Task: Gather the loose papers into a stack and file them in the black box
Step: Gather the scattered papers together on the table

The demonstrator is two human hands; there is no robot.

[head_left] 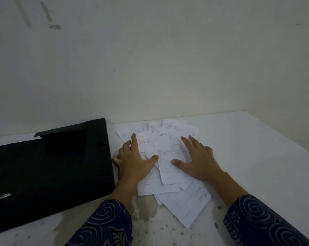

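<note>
Several loose white printed papers (pixel 168 167) lie fanned out and overlapping on the white table, just right of the black box (pixel 48 171). The box lies flat with its lid flap raised at the back. My left hand (pixel 135 160) rests palm down on the left side of the pile, fingers spread, index finger pointing away. My right hand (pixel 198 157) presses flat on the right side of the pile, fingers apart. Neither hand grips a sheet. The hands cover parts of the papers.
The white table (pixel 256 157) meets a pale wall at the back and ends at a right-hand edge. Stains and specks mark the near surface below the papers. Blue patterned sleeves cover both forearms.
</note>
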